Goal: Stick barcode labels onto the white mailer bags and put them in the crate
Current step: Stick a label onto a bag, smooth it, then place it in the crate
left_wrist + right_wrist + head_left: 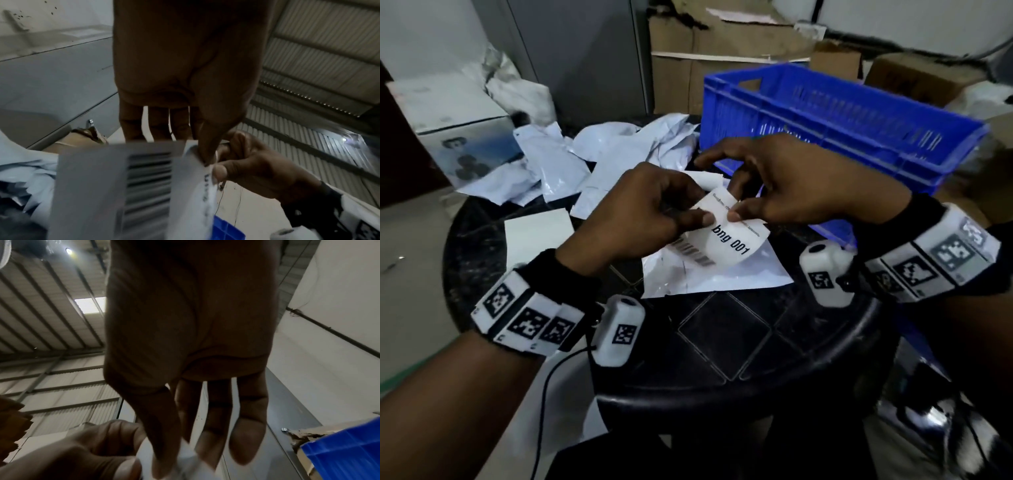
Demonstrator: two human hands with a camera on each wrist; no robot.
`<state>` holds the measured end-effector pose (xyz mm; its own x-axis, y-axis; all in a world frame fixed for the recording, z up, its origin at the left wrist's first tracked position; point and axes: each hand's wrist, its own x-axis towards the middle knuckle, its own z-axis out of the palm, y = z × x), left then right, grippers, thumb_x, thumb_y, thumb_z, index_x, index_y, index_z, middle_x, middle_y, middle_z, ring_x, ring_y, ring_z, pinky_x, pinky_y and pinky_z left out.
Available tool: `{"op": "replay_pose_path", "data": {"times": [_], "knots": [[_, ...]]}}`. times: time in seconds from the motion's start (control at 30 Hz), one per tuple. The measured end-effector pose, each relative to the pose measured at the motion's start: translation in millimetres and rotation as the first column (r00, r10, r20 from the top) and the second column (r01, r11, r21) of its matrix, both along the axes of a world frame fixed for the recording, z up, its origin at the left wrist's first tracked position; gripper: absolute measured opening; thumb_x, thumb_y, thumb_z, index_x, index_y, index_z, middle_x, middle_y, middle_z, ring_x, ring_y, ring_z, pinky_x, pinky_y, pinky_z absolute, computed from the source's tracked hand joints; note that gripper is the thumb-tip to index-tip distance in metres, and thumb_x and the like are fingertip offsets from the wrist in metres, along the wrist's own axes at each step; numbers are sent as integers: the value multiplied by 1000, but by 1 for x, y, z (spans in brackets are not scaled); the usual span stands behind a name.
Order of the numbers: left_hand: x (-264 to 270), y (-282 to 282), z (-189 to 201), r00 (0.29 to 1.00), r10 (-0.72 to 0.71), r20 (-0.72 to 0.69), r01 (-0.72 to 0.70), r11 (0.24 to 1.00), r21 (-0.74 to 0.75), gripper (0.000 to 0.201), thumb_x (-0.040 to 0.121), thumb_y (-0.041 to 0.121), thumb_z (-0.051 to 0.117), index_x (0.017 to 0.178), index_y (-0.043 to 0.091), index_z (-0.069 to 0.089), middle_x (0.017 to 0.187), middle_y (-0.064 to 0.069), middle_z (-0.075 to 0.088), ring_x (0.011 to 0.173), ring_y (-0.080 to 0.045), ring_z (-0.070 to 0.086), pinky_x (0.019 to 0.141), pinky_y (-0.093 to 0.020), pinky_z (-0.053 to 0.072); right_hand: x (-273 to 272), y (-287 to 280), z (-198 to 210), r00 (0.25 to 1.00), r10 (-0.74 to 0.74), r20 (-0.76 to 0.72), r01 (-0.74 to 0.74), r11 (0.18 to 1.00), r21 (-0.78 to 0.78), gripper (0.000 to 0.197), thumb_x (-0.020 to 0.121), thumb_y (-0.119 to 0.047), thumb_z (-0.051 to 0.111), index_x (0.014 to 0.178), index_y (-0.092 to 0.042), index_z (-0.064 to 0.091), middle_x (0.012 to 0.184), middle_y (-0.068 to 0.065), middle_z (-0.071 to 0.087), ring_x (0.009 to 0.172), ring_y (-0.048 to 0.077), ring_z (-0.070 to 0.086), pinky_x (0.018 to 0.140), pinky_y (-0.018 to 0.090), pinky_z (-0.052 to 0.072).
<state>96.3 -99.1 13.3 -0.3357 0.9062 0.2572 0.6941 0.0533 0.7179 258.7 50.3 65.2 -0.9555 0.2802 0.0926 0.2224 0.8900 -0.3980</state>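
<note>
1. Both hands work a barcode label just above the white mailer bag that lies flat on the round black desk, in front of the blue crate.
2. The left hand pinches the label's edge between thumb and curled fingers; it seems to be steadying the sheet by the barcode side.
3. The right hand pinches the neighbouring edge with thumb and forefinger, its other fingers spread loosely. The label curls between the two grips, so I judge the sticker is being peeled from its backing, though I cannot see the split itself.
4. Holding it low over the bag makes sense: once free, the label can drop straight onto the flat surface.
5. A heap of more mailer bags lies crumpled on the desk, to the left of the crate, within reach for later rounds.
6. A blank white sheet lies left of the flat bag, possibly spent backing.
7. The crate stands open at the far right, near enough for a short toss; I cannot see inside it.
</note>
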Motion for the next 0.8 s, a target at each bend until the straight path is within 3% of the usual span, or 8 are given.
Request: {"op": "replay_pose_path", "data": {"times": [0.17,0.3,0.37,0.43,0.5,0.67,0.73,0.8], "knots": [[7,6,-5,942,50,331,-122,972,201,8,84,18,84,88,15,78,84,-9,78,77,-20,75,75,-44,60,12,12,-3,951,-146,-271,130,989,-75,87,80,-27,89,152,-33,41,112,-11,71,97,2,68,78,12,49],[15,9,-12,765,28,644,-215,953,214,11,89,12,78,81,18,73,81,-3,77,72,-21,73,61,-44,60,24,16,-26,709,-395,-584,242,915,-323,64,85,-34,84,139,-28,51,115,-4,71,97,6,69,82,19,54],[20,13,-13,628,-39,778,-198,958,208,10,91,10,74,84,18,72,84,-3,77,70,-18,72,58,-35,59,21,2,-42,680,-556,-478,200,767,-609,54,90,-38,79,135,-20,57,104,2,78,92,10,74,78,22,57],[23,19,-18,498,-96,862,-183,960,213,4,92,8,70,91,12,72,87,-6,78,72,-19,73,62,-34,60,19,-12,-62,745,-587,-317,54,527,-848,45,93,-38,72,128,-9,66,103,11,79,97,22,76,78,33,60],[23,29,-29,459,-64,886,-209,962,178,11,92,6,70,102,4,72,90,-11,78,75,-23,74,67,-37,63,17,-20,-81,780,-588,-215,12,357,-934,37,94,-34,70,116,-4,74,104,17,78,98,33,76,82,45,62],[12,45,-69,689,193,699,-195,978,-78,12,93,8,72,103,1,73,91,-15,78,73,-25,73,62,-41,64,7,-3,-134,690,-718,-93,226,336,-914,3,91,-6,75,92,-8,77,89,17,79,75,28,75,77,51,63],[-2,50,-80,900,188,392,-160,982,-105,16,89,24,78,100,13,78,94,-7,79,80,-21,73,76,-49,64,8,5,-148,665,-738,-114,305,408,-861,5,89,-5,77,90,-9,76,88,17,79,76,28,73,80,54,63],[-13,51,-82,988,151,38,-145,982,-120,28,82,46,72,101,26,78,97,8,79,92,-15,74,85,-43,59,13,12,-154,661,-732,-166,309,467,-829,8,90,-4,76,96,-8,75,90,14,79,76,25,73,77,46,61]]}}
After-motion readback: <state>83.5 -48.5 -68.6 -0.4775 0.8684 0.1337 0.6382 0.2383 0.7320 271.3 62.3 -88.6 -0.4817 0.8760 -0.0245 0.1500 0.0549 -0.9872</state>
